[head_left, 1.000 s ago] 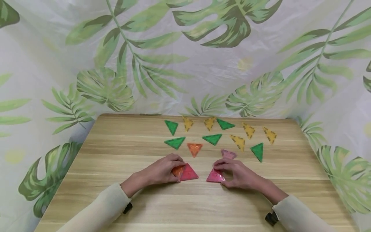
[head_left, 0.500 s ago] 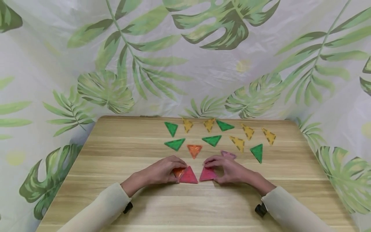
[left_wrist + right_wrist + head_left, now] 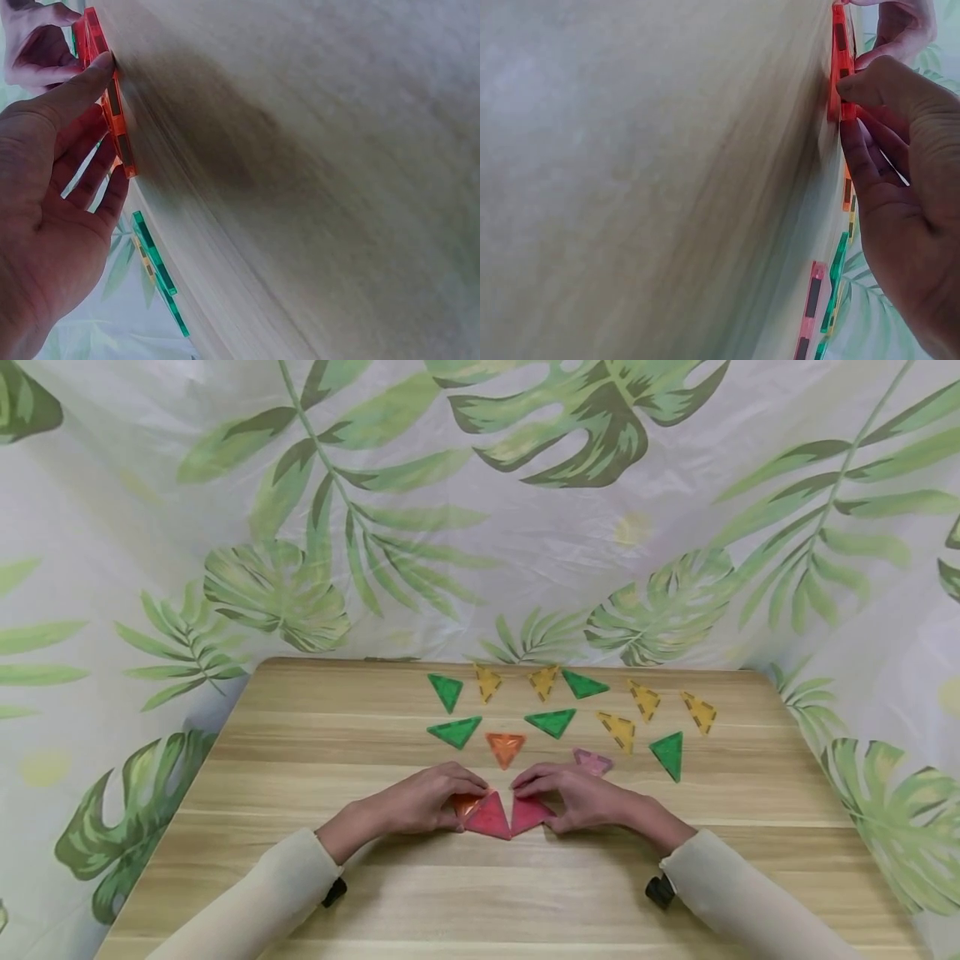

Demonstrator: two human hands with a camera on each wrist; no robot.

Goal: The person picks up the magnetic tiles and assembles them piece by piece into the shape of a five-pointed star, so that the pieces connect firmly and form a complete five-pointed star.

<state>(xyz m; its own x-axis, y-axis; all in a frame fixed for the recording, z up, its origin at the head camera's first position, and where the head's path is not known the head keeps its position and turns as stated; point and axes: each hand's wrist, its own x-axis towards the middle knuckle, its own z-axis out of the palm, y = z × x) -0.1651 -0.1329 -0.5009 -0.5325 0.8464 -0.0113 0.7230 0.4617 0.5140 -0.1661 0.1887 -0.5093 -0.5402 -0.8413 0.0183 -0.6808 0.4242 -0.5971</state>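
My left hand (image 3: 427,800) grips an orange triangular magnetic tile (image 3: 468,806), partly hidden by the fingers, with a red triangular tile (image 3: 489,816) along its right edge. From the right, my right hand (image 3: 588,797) pinches a second red triangular tile (image 3: 529,815) between thumb and fingers. The two red tiles meet or nearly meet at their lower corners, leaving a narrow V-shaped gap above. In the left wrist view, the thumb lies on the near edge of the orange tile (image 3: 122,146). The right wrist view has the thumb against the red tile (image 3: 847,109).
Behind the hands lie a loose orange triangle (image 3: 506,749) and a pink triangle (image 3: 594,762), close to my right hand. Several green triangles (image 3: 551,723) and yellow triangles (image 3: 617,729) are spread toward the back of the wooden table (image 3: 300,710). A leaf-patterned cloth (image 3: 420,560) hangs behind.
My right hand has slid its red tile leftward and turned it, bringing it up to the other red tile. The left hand's joined tiles have rotated slightly, their right corner now lower.
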